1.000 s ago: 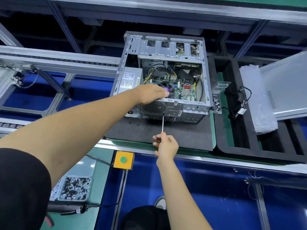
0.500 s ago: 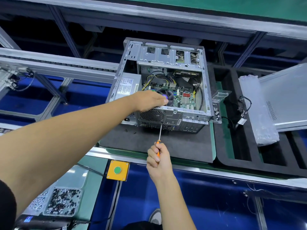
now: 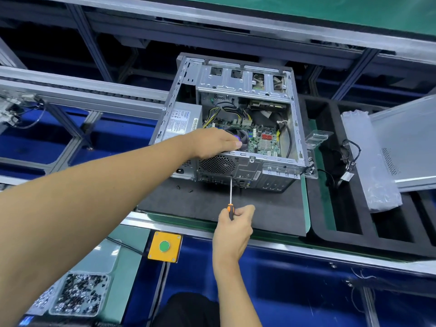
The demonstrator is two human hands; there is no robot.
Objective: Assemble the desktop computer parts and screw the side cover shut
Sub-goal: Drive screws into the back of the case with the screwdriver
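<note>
An open desktop case (image 3: 247, 77) lies on its side on a dark foam mat (image 3: 259, 208), its motherboard (image 3: 264, 140) and CPU fan exposed. My left hand (image 3: 212, 143) rests on the case's near rear edge beside the fan, fingers laid over the rim. My right hand (image 3: 236, 223) grips the orange-and-black handle of a screwdriver (image 3: 230, 197). Its thin shaft points up, and its tip touches the rear panel just below the round vent grille (image 3: 215, 164). The grey side cover (image 3: 410, 140) lies apart at the far right.
A black foam tray (image 3: 330, 223) right of the mat holds cables and a clear plastic bag (image 3: 368, 166). Two loose screws (image 3: 184, 188) lie on the mat. Bins of screws (image 3: 80, 296) sit at lower left. A yellow box with a green button (image 3: 164, 246) hangs on the conveyor rail.
The view has shifted, so everything sits lower in the frame. My right hand stays on the screwdriver against the rear panel; my left hand stays on the case edge.
</note>
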